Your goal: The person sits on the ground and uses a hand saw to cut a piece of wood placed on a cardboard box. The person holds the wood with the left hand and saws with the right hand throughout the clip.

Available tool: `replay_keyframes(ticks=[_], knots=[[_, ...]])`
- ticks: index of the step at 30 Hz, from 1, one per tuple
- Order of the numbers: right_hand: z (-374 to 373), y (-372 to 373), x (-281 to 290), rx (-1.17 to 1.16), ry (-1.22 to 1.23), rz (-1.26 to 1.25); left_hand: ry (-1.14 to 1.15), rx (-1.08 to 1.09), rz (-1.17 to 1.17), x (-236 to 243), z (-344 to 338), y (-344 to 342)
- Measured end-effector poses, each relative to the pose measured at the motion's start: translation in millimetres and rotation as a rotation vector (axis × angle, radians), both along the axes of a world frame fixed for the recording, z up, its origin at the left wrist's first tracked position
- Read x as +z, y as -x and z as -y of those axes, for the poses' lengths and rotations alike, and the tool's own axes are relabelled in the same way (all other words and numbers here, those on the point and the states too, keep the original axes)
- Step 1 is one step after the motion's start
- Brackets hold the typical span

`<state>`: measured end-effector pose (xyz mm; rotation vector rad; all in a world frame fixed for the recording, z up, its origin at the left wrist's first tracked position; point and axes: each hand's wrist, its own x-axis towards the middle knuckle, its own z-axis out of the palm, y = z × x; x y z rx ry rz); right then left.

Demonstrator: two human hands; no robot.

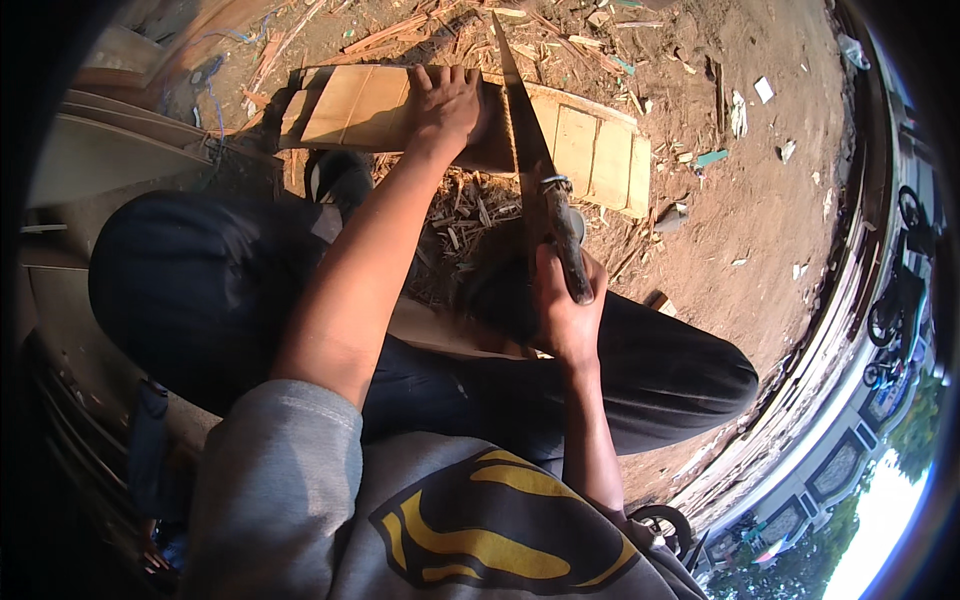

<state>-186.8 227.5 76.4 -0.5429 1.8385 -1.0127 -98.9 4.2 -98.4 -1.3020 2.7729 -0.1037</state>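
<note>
A pale wooden board, marked with several cross lines, lies across the far middle. My left hand presses flat on its left half, fingers spread. My right hand is closed around the dark handle of a handsaw. The saw's long tapering blade points away from me and crosses the board just right of my left hand. Its toothed edge faces left. From this view I cannot tell how deep the blade sits in the wood.
Wood splinters and offcuts litter the dirt ground around the board. My bent legs flank the work from below. Larger wooden panels stand at the left. Far right, motorbikes stand beyond a long stack of timber.
</note>
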Motion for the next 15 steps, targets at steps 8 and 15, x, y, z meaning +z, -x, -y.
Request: replay_keyframes(ticks=[8,15], knots=[[25.0,3.0,-15.4,-0.076,0.01,0.089,0.046,0.012,-0.153,-30.9,2.6,-12.5],[-36.8,-14.6,20.6,0.048,0.061,-0.118,-0.352,0.164,0.032,33.2,0.2,19.2]])
